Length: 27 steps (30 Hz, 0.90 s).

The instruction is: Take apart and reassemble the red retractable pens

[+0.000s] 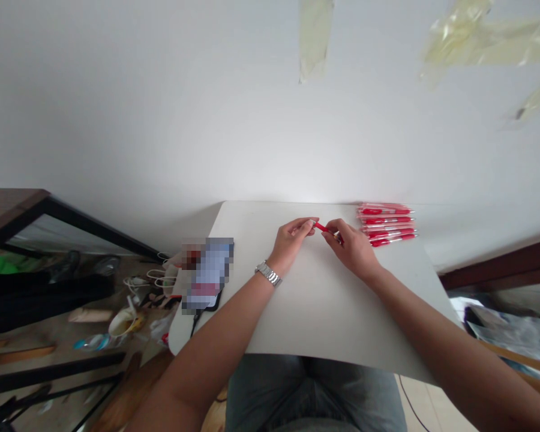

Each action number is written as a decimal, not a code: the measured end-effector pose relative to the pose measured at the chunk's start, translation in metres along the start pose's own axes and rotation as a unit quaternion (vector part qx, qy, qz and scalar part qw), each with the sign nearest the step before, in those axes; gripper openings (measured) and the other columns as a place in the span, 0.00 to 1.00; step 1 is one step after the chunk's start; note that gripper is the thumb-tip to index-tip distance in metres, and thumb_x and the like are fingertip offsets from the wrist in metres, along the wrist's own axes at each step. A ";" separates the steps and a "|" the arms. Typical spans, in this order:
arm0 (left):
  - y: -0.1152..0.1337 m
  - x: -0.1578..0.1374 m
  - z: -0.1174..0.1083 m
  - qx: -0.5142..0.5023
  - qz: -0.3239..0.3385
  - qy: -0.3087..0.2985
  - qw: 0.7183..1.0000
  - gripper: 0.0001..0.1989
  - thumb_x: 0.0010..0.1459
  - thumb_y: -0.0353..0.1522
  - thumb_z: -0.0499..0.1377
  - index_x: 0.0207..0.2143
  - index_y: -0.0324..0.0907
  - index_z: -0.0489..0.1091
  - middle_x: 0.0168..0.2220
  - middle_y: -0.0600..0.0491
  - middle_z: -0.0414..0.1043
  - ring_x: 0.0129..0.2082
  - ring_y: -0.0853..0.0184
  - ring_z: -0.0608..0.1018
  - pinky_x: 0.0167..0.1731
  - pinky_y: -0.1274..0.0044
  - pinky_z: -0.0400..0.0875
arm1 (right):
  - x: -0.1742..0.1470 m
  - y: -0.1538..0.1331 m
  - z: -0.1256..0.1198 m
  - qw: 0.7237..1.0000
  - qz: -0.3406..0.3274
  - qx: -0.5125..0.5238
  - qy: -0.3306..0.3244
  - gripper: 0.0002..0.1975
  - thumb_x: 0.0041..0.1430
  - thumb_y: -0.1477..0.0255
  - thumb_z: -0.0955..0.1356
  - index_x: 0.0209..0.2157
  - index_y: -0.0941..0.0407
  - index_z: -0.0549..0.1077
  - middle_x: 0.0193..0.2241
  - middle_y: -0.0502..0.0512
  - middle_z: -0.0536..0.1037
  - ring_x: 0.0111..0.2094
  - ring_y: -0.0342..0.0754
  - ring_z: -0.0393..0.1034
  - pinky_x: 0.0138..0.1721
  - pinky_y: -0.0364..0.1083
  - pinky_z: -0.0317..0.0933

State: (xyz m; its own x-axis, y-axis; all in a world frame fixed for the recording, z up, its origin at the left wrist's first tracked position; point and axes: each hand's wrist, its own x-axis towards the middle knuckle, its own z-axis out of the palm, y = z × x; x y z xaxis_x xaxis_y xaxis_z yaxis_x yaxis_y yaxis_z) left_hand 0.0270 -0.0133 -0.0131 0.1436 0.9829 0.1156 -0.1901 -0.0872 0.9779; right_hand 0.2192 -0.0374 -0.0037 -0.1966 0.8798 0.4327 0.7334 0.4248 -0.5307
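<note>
A red pen (321, 227) is held between my two hands above the white table (306, 312). My left hand (292, 237) pinches its left end between thumb and fingertips. My right hand (348, 243) has its fingers closed around the other end, which they partly cover. The wrist of my left hand wears a silver watch (269, 273). Just to the right of my right hand, several red pens (389, 225) lie side by side in a stack, tips pointing right.
A phone (209, 273), its screen blurred out, lies at the table's left edge with a cable (195, 324) attached. Behind the table rises a white wall (270, 120) with strips of tape (315, 39). A dark-framed table (18, 204) stands at left, near a cup (122, 323) on the floor.
</note>
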 end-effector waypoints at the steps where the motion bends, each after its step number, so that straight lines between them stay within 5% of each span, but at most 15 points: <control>1: 0.000 0.000 0.000 -0.005 0.001 0.002 1.000 0.17 0.63 0.44 0.65 0.47 0.43 0.82 0.47 0.47 0.82 0.40 0.66 0.81 0.50 0.71 0.77 | 0.000 0.000 0.000 1.000 0.001 -0.002 -0.001 0.10 0.70 0.61 0.66 0.43 0.52 0.72 0.35 0.52 0.81 0.26 0.45 0.70 0.28 0.44 0.57; 13: -0.002 0.001 0.001 -0.018 0.018 0.002 1.000 0.16 0.61 0.44 0.67 0.43 0.42 0.81 0.42 0.48 0.82 0.39 0.66 0.80 0.48 0.71 0.77 | 0.001 -0.004 -0.002 0.999 -0.005 -0.034 0.024 0.17 0.75 0.61 0.62 0.55 0.54 0.75 0.37 0.56 0.82 0.31 0.48 0.74 0.31 0.45 0.60; 17: -0.002 0.001 0.001 -0.015 0.015 -0.003 1.000 0.15 0.61 0.44 0.67 0.43 0.42 0.81 0.42 0.48 0.82 0.39 0.67 0.80 0.47 0.71 0.76 | 0.002 -0.006 -0.005 0.998 -0.037 -0.050 0.013 0.17 0.76 0.63 0.61 0.49 0.54 0.78 0.37 0.58 0.81 0.35 0.50 0.75 0.34 0.46 0.61; 27: -0.003 0.001 0.001 -0.007 0.013 -0.007 1.000 0.16 0.62 0.44 0.67 0.43 0.42 0.81 0.43 0.47 0.82 0.40 0.66 0.80 0.48 0.70 0.76 | -0.001 0.000 0.000 0.999 0.008 -0.048 -0.003 0.11 0.71 0.62 0.66 0.47 0.52 0.74 0.37 0.53 0.82 0.28 0.46 0.72 0.27 0.44 0.56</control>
State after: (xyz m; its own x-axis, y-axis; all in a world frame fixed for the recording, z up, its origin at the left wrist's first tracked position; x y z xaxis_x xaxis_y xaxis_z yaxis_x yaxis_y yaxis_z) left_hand 0.0283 -0.0124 -0.0154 0.1528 0.9777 0.1439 -0.2066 -0.1108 0.9721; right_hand 0.2193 -0.0380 -0.0045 -0.1875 0.8880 0.4200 0.7960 0.3879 -0.4647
